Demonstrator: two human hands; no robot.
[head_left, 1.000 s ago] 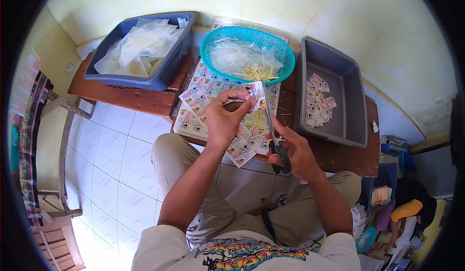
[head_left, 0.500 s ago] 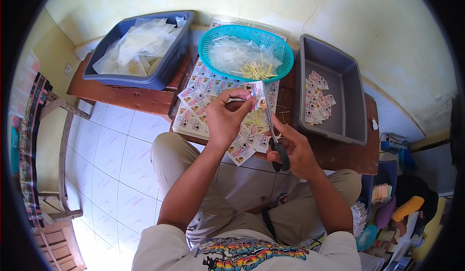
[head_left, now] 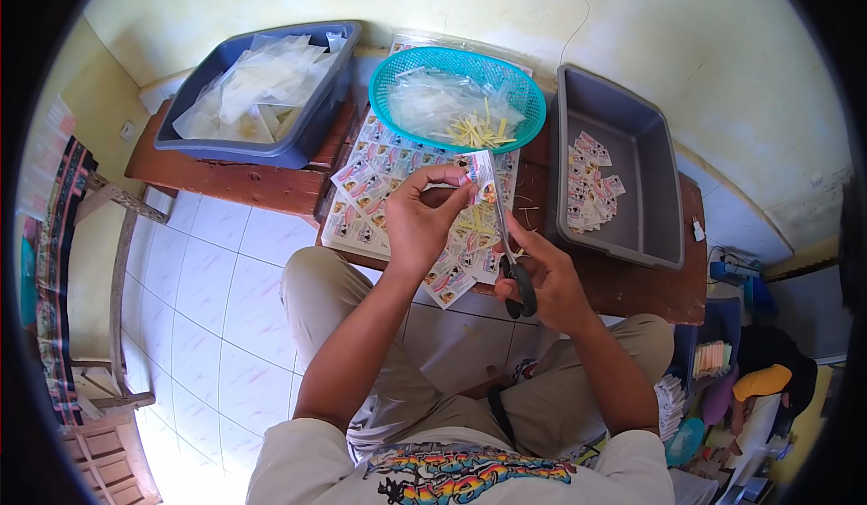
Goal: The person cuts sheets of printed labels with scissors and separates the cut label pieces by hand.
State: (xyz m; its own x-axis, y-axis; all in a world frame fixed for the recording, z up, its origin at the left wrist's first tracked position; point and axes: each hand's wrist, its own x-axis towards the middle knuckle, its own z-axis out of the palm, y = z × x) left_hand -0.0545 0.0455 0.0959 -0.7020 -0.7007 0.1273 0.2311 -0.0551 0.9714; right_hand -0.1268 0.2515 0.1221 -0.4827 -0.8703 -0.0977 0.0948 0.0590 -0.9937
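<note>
Pinched between the thumb and fingers of my left hand (head_left: 424, 216) is a small printed label (head_left: 479, 169). My right hand (head_left: 551, 279) is closed around the black handles of a pair of scissors (head_left: 521, 288), whose blades point up along the label's right edge. Below the hands, printed label sheets (head_left: 357, 225) and loose cut labels (head_left: 447, 281) lie on the bench with thin yellow strips (head_left: 479, 220) on them. Just beyond the label stands a turquoise basket (head_left: 379, 112) holding clear plastic bags and yellow strips.
A blue-grey tub (head_left: 302, 151) with translucent bags stands at the left on the brown bench (head_left: 235, 180). At the right, a grey tray (head_left: 646, 162) holds cut labels (head_left: 591, 189). Another person (head_left: 768, 383) bends over things at the lower right.
The scissor handles have shifted slightly, with the blades closer together. My left hand keeps its hold on the label. The other person's arm has moved.
</note>
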